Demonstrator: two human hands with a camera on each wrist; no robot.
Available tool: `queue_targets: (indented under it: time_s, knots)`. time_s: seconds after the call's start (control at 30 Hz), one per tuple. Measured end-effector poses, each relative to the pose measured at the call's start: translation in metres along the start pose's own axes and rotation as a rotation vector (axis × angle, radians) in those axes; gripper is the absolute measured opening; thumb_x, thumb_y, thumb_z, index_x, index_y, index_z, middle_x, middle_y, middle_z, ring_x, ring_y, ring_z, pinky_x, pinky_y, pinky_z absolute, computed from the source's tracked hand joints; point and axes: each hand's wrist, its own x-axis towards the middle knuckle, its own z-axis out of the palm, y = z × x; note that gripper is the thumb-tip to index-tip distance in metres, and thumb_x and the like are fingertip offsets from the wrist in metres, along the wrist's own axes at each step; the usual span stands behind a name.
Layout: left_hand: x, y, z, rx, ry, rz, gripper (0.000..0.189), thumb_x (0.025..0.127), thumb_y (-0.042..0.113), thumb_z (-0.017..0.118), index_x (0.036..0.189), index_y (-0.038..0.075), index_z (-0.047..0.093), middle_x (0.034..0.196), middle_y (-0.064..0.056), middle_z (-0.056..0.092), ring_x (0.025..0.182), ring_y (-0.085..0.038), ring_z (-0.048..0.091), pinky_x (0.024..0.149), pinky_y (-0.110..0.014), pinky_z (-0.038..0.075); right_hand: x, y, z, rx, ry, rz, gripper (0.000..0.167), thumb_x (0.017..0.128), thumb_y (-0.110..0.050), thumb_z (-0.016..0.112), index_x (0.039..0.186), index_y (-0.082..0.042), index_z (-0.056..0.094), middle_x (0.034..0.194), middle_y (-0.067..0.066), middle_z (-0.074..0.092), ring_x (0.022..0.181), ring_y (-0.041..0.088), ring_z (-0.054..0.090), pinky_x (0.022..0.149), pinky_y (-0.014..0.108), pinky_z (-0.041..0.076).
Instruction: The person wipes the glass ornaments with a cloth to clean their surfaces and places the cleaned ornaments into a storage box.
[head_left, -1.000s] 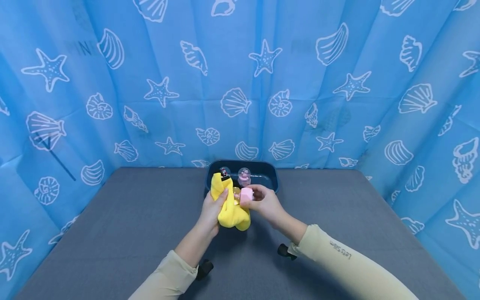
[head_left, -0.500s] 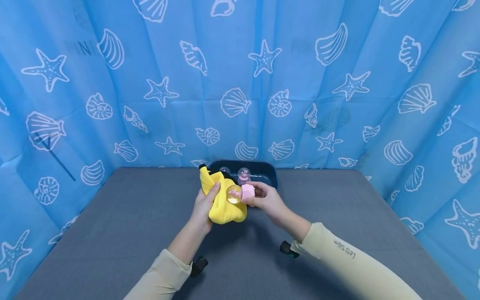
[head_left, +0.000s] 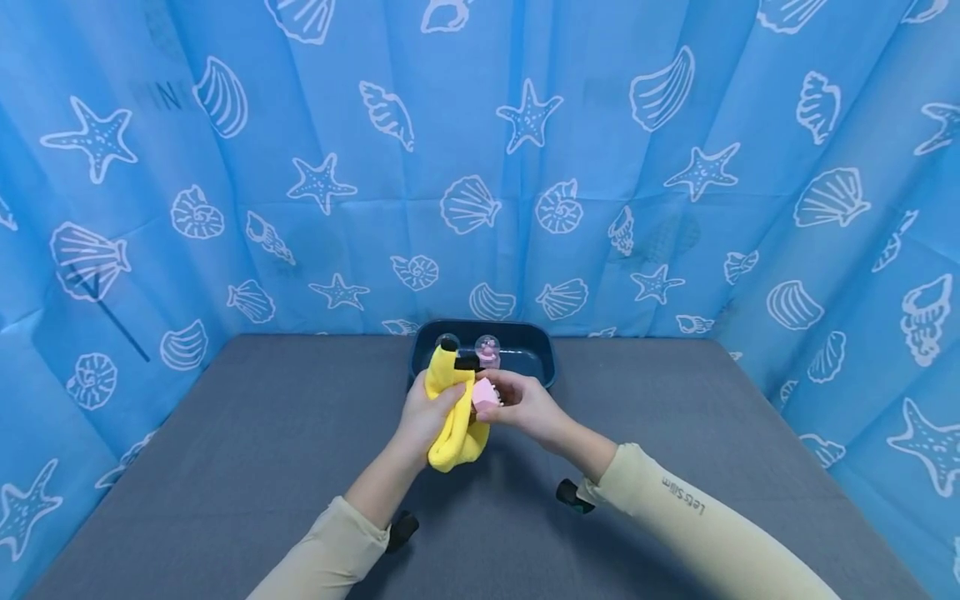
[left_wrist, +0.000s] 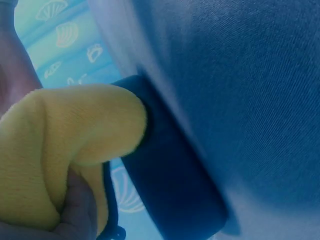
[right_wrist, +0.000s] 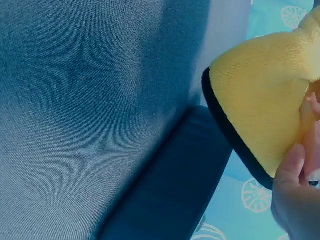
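My right hand (head_left: 534, 410) grips a small snow globe (head_left: 486, 395) by its faceted pink base. Wrapped over the globe's clear dome is a yellow cloth (head_left: 456, 446) with black edging, which hides most of the dome in the head view. My left hand (head_left: 422, 423) holds that cloth, thumb on top, bunched folds hanging below. In the right wrist view, the pink base (right_wrist: 313, 150) shows at the right edge beside the cloth (right_wrist: 255, 95), with my thumb against it. The left wrist view shows the cloth (left_wrist: 95, 120) covering much of my left hand.
Behind the hands stands a dark blue tub (head_left: 553, 360) on the grey table (head_left: 300, 433). Inside it are a pink snow globe (head_left: 487, 350) and another clear-domed one (head_left: 442, 341), partly hidden by the cloth. A blue shell-print curtain (head_left: 480, 167) hangs behind the table.
Half a second ago the dome with its pink figure showed in front of the cloth; now the cloth covers it. The left hand first moved left, then back right, and the pink base has tilted.
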Motion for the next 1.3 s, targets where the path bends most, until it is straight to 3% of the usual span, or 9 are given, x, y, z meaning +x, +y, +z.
queue_targets:
  time_s: [0.23,0.37,0.5,0.63,0.83,0.93,1.07,1.2,1.3]
  knots:
    - [0.005,-0.006,-0.002,-0.101,0.051,-0.007,0.039,0.095,0.004,0.057,0.129,-0.003,0.040,0.113,-0.018,0.055,0.095,-0.023,0.061,0.083,-0.034,0.053,0.000,0.003,0.001,0.008,-0.003,0.016,0.054,0.091,-0.012,0.069,0.138,0.002,0.048,0.124,0.019,0.055,0.101,0.025,0.054,0.090,0.036,0.051]
    - [0.006,-0.007,-0.005,-0.199,0.058,-0.062,0.039,0.097,0.007,0.057,0.131,-0.003,0.041,0.117,-0.018,0.055,0.099,-0.023,0.061,0.087,-0.036,0.052,-0.001,0.002,0.000,0.054,0.012,0.020,0.055,0.091,-0.012,0.069,0.140,0.001,0.046,0.127,0.019,0.054,0.103,0.025,0.055,0.092,0.038,0.051]
    - [0.003,-0.005,-0.009,-0.358,0.032,-0.147,0.046,0.100,0.022,0.054,0.137,-0.002,0.039,0.121,-0.012,0.056,0.103,-0.017,0.060,0.092,-0.032,0.050,-0.001,0.000,-0.001,0.095,0.059,0.001,0.056,0.091,-0.011,0.068,0.141,0.000,0.046,0.133,0.019,0.052,0.106,0.025,0.055,0.094,0.038,0.050]
    - [0.001,-0.004,-0.014,-0.441,-0.043,-0.192,0.056,0.101,0.041,0.048,0.141,0.003,0.037,0.113,-0.002,0.058,0.099,-0.009,0.061,0.088,-0.026,0.050,-0.001,-0.001,-0.002,0.107,0.121,-0.015,0.055,0.091,-0.010,0.067,0.141,0.000,0.046,0.133,0.019,0.052,0.106,0.025,0.055,0.093,0.034,0.050]
    - [0.000,-0.005,-0.017,-0.353,-0.234,-0.174,0.072,0.096,0.061,0.043,0.141,0.006,0.036,0.111,-0.001,0.061,0.099,-0.012,0.064,0.086,-0.031,0.053,0.001,0.000,0.001,0.103,0.171,0.028,0.054,0.091,-0.009,0.067,0.139,0.002,0.046,0.124,0.018,0.056,0.102,0.023,0.057,0.091,0.034,0.051]
    - [-0.001,-0.005,-0.015,-0.331,-0.292,-0.160,0.066,0.097,0.053,0.050,0.140,0.005,0.034,0.113,-0.005,0.061,0.103,-0.017,0.064,0.088,-0.038,0.053,0.003,0.001,0.005,0.084,0.181,0.039,0.056,0.091,-0.009,0.068,0.141,0.001,0.046,0.125,0.018,0.057,0.102,0.022,0.057,0.092,0.035,0.051]
    - [-0.003,-0.004,-0.014,-0.286,-0.293,-0.150,0.057,0.095,0.028,0.061,0.137,0.005,0.031,0.115,-0.010,0.060,0.102,-0.020,0.064,0.089,-0.041,0.052,0.006,0.000,0.009,0.079,0.195,0.039,0.058,0.091,-0.007,0.067,0.144,-0.002,0.043,0.128,0.019,0.056,0.104,0.024,0.057,0.094,0.036,0.050]
    - [-0.005,-0.004,-0.015,-0.315,-0.282,-0.183,0.049,0.090,0.012,0.049,0.135,0.002,0.033,0.118,-0.011,0.055,0.101,-0.017,0.061,0.088,-0.036,0.052,0.008,0.001,0.011,0.153,0.249,0.085,0.056,0.093,-0.009,0.065,0.143,0.001,0.041,0.126,0.019,0.056,0.103,0.022,0.058,0.093,0.034,0.050]
    - [-0.006,-0.004,-0.016,-0.378,-0.258,-0.215,0.048,0.086,0.012,0.040,0.133,0.002,0.034,0.115,-0.008,0.052,0.098,-0.014,0.058,0.083,-0.031,0.049,0.010,0.002,0.010,0.255,0.298,0.126,0.051,0.095,-0.008,0.062,0.139,0.007,0.042,0.121,0.018,0.057,0.098,0.020,0.057,0.089,0.029,0.051]
